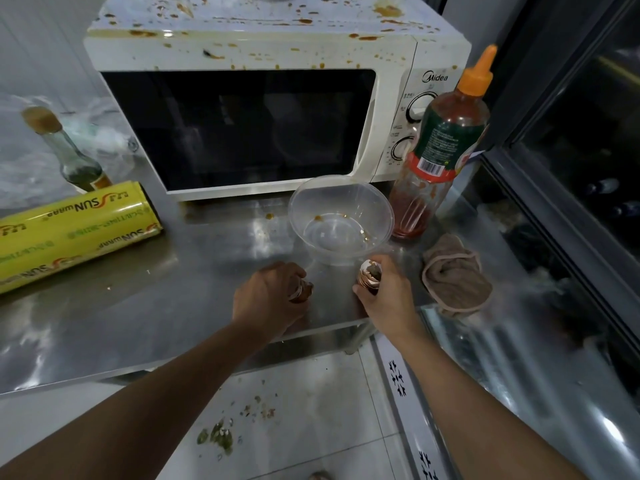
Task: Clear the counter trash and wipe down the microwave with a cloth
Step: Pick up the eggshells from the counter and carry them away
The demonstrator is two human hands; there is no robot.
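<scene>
Two bare forearms entering from bottom edge, no sleeves, watch, bands or gloves visible; left hand (268,296) and right hand (384,292) bare, no rings seen, short plain nails on visible fingertips.

Soft, fairly dim indoor light is falling from above, and the steel counter (104,323) is throwing back cloudy white glare in patches at the left edge and lower right. The wide lens is bending straight lines outward, so the microwave (242,109) is looking bowed and the frame's corners are stretching. The dark microwave window and the glass panel (588,150) at right are swallowing detail, while the picture is staying slightly soft throughout.
</scene>
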